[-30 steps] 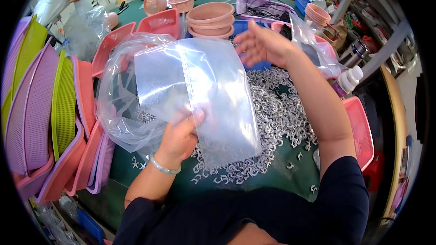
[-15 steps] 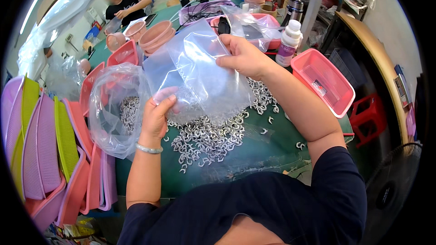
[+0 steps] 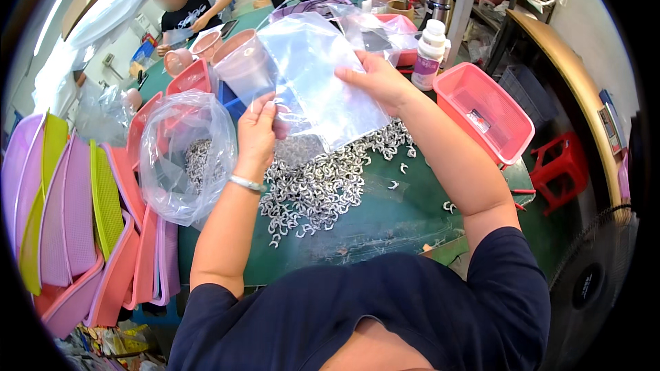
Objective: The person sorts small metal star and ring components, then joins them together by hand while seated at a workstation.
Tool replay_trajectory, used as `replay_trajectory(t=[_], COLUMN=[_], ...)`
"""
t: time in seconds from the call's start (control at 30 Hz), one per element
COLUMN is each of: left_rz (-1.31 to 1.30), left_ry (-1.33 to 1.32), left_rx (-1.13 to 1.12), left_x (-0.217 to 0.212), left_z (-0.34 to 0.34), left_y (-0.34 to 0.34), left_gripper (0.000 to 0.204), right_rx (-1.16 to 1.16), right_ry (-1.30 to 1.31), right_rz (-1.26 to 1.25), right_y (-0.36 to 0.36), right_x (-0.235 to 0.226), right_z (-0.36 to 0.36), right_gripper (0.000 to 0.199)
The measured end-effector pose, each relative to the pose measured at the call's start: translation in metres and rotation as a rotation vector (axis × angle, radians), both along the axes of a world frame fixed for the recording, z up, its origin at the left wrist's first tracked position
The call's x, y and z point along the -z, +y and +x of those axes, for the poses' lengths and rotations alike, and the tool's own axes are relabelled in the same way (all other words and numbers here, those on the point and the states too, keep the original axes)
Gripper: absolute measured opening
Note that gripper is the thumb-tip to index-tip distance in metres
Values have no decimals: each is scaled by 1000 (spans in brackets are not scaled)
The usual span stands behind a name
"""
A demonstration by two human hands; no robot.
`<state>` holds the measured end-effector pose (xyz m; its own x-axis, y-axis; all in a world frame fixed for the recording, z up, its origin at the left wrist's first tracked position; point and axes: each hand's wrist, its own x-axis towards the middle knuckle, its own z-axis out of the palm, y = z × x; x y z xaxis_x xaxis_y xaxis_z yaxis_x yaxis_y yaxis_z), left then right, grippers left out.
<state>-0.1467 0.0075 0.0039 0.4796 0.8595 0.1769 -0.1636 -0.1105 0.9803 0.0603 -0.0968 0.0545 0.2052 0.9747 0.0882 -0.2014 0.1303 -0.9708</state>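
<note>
Empty clear plastic bag (image 3: 323, 82) pinched at its edges by left hand (image 3: 258, 134) and right hand (image 3: 375, 79), both grips closed on it, above metal hooks (image 3: 316, 182) heaped on green counter (image 3: 385, 223), round bag (image 3: 185, 154) part-filled with hooks, pink tray (image 3: 485, 110) nearly bare.

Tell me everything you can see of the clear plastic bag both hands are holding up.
The clear plastic bag is a thin, glossy, see-through film pouch, roughly rectangular, wrinkled and looks empty. It is held tilted above the green table, over the pile of small metal hooks. The left hand pinches its lower left edge; the right hand grips its right edge. Pink bowls show through it.
</note>
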Motion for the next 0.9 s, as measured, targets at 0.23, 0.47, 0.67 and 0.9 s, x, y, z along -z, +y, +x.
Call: replay_trajectory(t=[0.23, 0.47, 0.67, 0.9], left_rz=[-178, -431, -248, -321], left_ry=[38, -205, 41, -237], left_rx=[58, 302, 112, 218], left_x=[0, -3, 12, 1], left_z=[9, 7, 11, 33], left_y=[-5, -10, 0, -33], left_gripper=[28, 46, 31, 35], right_rx=[335, 291, 378, 304], right_ry=[-968, -778, -1133, -1403], right_rz=[134, 61, 178, -4], right_y=[15, 22, 27, 17], right_x=[15, -3, 8, 4], right_z=[5, -5, 10, -53], right_gripper=[40, 29, 32, 45])
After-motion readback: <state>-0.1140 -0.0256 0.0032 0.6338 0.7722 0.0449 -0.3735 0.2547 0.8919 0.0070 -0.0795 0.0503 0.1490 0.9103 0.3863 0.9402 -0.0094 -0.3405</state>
